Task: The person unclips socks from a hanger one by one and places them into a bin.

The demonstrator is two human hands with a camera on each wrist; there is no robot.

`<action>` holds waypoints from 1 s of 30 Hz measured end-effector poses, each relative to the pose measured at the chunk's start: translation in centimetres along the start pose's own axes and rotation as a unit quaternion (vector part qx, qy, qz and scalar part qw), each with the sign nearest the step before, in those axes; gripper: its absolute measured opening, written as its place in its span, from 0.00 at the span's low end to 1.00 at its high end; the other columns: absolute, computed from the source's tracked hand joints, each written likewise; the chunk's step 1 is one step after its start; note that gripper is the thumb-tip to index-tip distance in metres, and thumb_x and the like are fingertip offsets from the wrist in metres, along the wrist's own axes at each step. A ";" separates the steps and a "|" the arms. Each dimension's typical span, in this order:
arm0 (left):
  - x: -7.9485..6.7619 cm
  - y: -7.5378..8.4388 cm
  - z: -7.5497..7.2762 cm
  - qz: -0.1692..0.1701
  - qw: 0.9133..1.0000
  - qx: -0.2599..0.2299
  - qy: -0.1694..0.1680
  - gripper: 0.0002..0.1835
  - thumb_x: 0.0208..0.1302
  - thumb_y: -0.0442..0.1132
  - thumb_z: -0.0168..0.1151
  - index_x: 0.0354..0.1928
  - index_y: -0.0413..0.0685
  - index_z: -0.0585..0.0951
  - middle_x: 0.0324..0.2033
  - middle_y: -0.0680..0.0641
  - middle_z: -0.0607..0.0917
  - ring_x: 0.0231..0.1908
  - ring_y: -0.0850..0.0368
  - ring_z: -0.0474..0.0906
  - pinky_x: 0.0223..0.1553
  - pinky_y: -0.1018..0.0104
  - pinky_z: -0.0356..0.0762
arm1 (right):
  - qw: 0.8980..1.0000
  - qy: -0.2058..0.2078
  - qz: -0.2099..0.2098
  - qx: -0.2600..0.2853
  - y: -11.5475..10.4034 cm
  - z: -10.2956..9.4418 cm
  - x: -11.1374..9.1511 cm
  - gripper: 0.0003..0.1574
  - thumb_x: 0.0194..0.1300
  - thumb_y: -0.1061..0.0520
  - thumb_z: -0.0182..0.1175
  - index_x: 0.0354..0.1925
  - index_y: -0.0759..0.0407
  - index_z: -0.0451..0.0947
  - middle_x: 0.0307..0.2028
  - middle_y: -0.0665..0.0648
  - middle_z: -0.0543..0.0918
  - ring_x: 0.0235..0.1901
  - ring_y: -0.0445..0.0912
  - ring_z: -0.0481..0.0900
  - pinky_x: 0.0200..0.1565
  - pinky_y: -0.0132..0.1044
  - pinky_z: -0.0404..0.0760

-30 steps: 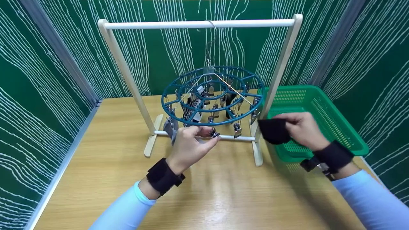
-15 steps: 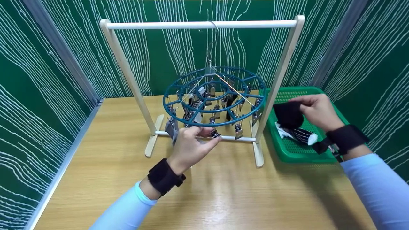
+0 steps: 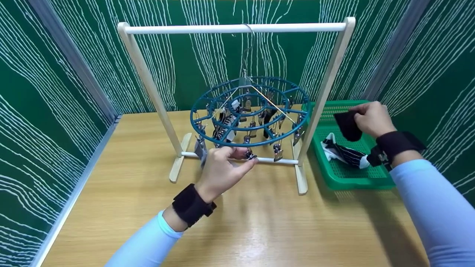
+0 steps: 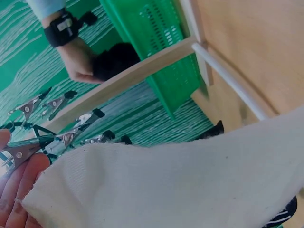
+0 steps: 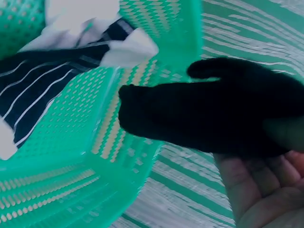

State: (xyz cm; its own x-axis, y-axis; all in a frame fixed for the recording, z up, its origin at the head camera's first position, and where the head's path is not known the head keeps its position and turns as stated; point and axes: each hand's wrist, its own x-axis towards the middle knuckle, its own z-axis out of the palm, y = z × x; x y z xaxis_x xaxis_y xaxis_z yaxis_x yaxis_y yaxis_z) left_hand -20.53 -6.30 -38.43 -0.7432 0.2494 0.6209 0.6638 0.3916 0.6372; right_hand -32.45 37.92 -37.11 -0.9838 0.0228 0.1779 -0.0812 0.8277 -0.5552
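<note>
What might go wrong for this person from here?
The black sock could slip from the right hand, perhaps into the basket, since it is held near one end. The small clip that the left hand pinches might slip free. The round rack hangs from one hook, so a tug could make it swing or tilt.

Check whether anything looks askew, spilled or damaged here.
Mildly: the teal ring hanger looks tilted, lower at left than right, under a nearly level white bar. The grey cloth clipped on that side may weigh it down. Nothing appears spilled or damaged; the striped sock lies in the green basket.
</note>
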 end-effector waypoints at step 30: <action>-0.1 -0.2 0.3 0.010 1.000 -0.002 -0.004 0.14 0.61 0.35 0.82 0.43 0.33 0.90 0.37 0.39 0.95 0.37 0.47 0.93 0.43 0.59 0.92 | 0.962 -0.214 -0.029 -0.170 8.5 8.8 5.7 0.13 0.71 0.62 0.51 0.27 0.54 0.66 0.25 0.58 0.75 0.28 0.52 0.73 0.39 0.54 0.74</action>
State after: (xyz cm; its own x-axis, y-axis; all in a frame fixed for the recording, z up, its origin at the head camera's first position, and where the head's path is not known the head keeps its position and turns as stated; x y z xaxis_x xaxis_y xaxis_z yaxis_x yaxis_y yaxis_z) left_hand -20.67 -6.12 -38.76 -0.7300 0.2649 0.6301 0.6794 0.3822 0.6264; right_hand -40.14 40.21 -47.96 -0.9610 -0.2014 -0.1898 -0.1526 0.9578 -0.2436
